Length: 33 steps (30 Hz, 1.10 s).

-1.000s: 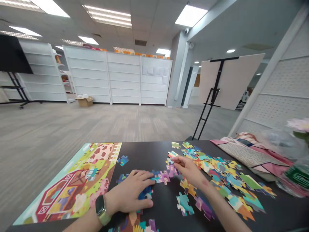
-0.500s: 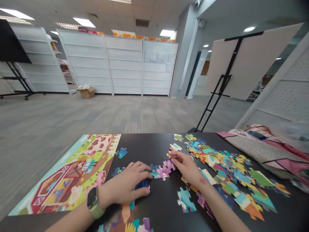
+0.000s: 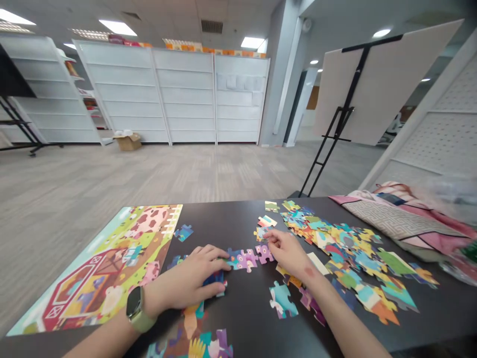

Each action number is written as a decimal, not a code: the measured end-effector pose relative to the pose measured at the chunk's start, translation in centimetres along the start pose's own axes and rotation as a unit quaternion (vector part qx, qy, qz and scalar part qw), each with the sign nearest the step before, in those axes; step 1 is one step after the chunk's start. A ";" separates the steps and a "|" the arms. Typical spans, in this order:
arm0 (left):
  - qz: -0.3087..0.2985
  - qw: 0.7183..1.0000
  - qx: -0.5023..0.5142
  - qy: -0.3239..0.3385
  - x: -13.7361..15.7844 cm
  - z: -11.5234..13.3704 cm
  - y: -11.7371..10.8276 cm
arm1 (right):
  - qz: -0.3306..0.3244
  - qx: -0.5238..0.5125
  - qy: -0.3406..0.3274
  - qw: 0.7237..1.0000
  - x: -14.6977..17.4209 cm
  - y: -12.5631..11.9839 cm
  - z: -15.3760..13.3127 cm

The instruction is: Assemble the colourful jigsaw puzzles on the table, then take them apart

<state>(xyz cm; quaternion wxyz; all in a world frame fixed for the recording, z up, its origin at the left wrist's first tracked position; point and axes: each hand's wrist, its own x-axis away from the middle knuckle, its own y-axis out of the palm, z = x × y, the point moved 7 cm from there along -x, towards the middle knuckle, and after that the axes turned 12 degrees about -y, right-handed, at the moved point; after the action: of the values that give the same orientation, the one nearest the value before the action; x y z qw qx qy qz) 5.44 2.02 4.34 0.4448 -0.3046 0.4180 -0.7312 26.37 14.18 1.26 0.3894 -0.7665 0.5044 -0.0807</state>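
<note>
Two bare hands work over a dark table (image 3: pixel 238 323) strewn with jigsaw pieces, seen from the wearer's own viewpoint. The left hand (image 3: pixel 190 276) lies palm down with its fingers loosely spread and its thumb out to the side, resting over a patch of blue pieces (image 3: pixel 219 278) that it partly hides; it is spread rather than closed, and no grasp shows. Just beyond its fingertips, a short strip of blue and pink pieces (image 3: pixel 246 260) reaches toward the right hand (image 3: pixel 285 251). That hand is half curled, fingers bent and close together, its fingertips over the edge of a yellow and blue piece (image 3: pixel 261 232); whether it grips anything cannot be told. Directly below those fingers, between the two hands, lies a pink-purple piece (image 3: pixel 264 254), just beside the end of the strip. A larger joined section (image 3: pixel 196 338) sits nearest the wearer, below the left hand, and a loose teal piece (image 3: pixel 283 300) lies to the left of the right forearm. Beyond the right hand, to its right, spreads a heap of mixed loose pieces (image 3: pixel 346 253). To the left of the left hand lies a farm picture sheet (image 3: pixel 112 268) (barn, cow and pig in bright colours), and the left wrist wears a watch (image 3: pixel 134 301) with a pale green strap.
</note>
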 end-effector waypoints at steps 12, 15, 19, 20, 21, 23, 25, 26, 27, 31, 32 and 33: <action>0.005 1.000 0.001 -0.003 0.0 0.1 -0.2 | -0.034 -0.037 0.017 0.999 0.6 0.3 -0.1; 0.006 1.000 0.002 -0.003 0.0 0.1 -0.2 | -0.042 -0.113 0.024 0.992 0.6 0.7 0.4; 0.004 1.000 0.000 -0.003 0.0 0.2 -0.2 | -0.036 -0.124 0.030 0.991 0.7 0.9 0.5; 0.003 1.000 -0.001 -0.004 0.0 0.2 -0.2 | -0.036 -0.108 0.036 0.993 0.7 0.9 0.4; 0.002 1.000 -0.003 -0.005 0.0 0.2 -0.2 | -0.038 -0.089 0.041 0.995 0.7 1.0 0.3; 0.001 1.000 -0.008 -0.006 0.0 0.2 -0.2 | -0.044 -0.044 0.042 0.997 0.7 1.0 -0.1; 0.002 1.000 -0.009 -0.007 0.0 0.2 -0.2 | -0.047 0.005 0.031 0.998 0.6 0.9 -0.8; 0.003 1.000 -0.008 -0.006 0.0 0.2 -0.2 | -0.045 0.033 0.022 0.998 0.5 0.8 -1.1; 0.003 1.000 -0.007 -0.005 0.0 0.3 -0.2 | -0.042 0.062 0.011 0.997 0.5 0.7 -1.5; 0.001 1.000 -0.006 -0.003 -0.1 0.3 -0.1 | -0.043 0.121 -0.026 0.991 0.5 0.9 -2.3; 0.001 1.000 -0.007 -0.005 -0.1 0.3 -0.1 | -0.046 0.121 -0.031 0.991 0.5 1.0 -2.4; 0.000 1.000 -0.008 -0.006 -0.1 0.3 -0.1 | -0.048 0.117 -0.037 0.991 0.5 1.1 -2.5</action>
<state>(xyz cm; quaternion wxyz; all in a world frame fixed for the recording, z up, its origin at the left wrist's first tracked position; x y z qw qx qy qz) 5.72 2.07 4.52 0.4448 -0.3122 0.4211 -0.7262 24.57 12.27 2.08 0.4900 -0.7415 0.4396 -0.1294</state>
